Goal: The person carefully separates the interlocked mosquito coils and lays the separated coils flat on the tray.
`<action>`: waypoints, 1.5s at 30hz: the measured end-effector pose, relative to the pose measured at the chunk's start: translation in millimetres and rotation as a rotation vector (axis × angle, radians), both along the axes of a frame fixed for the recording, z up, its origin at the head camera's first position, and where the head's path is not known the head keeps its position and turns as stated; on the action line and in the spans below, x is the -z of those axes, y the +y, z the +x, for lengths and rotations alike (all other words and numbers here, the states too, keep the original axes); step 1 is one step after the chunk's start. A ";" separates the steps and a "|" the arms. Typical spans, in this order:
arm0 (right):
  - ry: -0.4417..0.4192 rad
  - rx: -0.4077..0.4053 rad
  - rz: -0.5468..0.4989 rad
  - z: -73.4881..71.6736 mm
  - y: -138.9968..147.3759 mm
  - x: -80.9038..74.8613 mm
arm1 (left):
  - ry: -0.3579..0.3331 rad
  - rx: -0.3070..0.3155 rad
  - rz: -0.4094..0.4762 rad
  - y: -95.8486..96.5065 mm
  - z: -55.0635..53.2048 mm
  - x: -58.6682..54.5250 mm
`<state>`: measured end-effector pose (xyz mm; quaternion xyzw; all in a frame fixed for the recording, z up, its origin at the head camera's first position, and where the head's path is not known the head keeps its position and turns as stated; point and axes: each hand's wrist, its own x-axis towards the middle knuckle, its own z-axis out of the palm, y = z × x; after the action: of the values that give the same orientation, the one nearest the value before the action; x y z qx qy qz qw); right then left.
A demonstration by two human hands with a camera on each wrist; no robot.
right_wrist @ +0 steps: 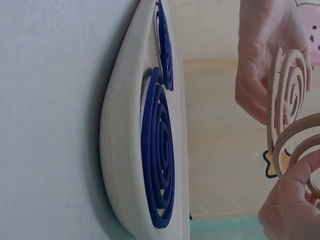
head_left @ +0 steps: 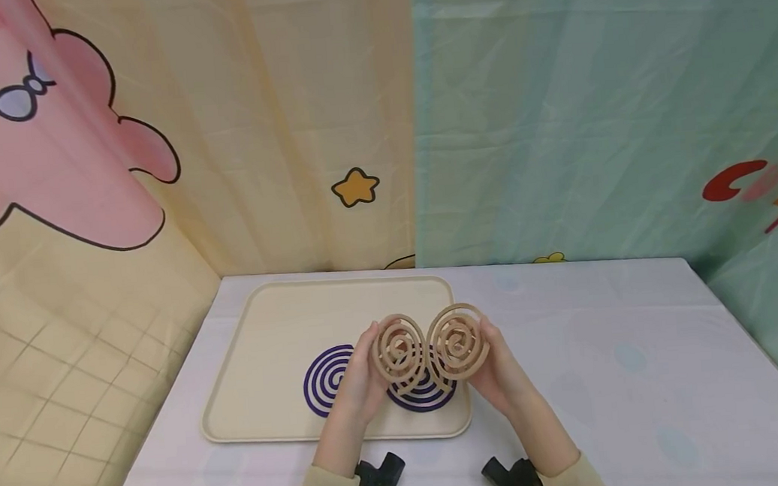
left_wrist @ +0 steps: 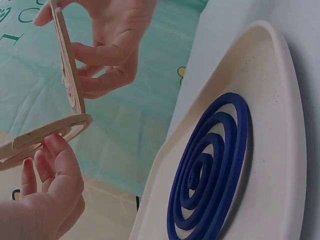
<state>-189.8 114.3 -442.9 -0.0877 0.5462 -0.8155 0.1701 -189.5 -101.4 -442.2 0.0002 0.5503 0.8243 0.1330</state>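
Two beige mosquito coils are held up side by side, their edges close together; I cannot tell whether they touch. My left hand (head_left: pixel 367 378) grips the left beige coil (head_left: pixel 399 348) by its outer side. The right beige coil (head_left: pixel 458 340) is pinched by my right hand (head_left: pixel 499 367), its fingers and thumb on the outer side. Below, a left blue coil (head_left: pixel 328 377) and a right blue coil (head_left: pixel 424 406) lie flat on the cream tray (head_left: pixel 286 318). My left hand and arm hide part of the left blue coil; the beige coils cover part of the right one.
The tray lies on a white-covered table (head_left: pixel 594 364), toward its left. Printed cloth (head_left: pixel 522 113) hangs behind and at the sides. Black wrist mounts (head_left: pixel 381 473) sit at both wrists.
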 end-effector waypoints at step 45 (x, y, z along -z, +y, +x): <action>-0.380 0.143 -0.522 -16.4 19.2 4.5 | -0.197 -0.335 0.001 -92.4 -55.6 9.1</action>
<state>-206.2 133.5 -447.3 0.0638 0.2820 -0.9396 0.1829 -245.1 -193.8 -451.3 -0.1721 0.5266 0.8311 0.0470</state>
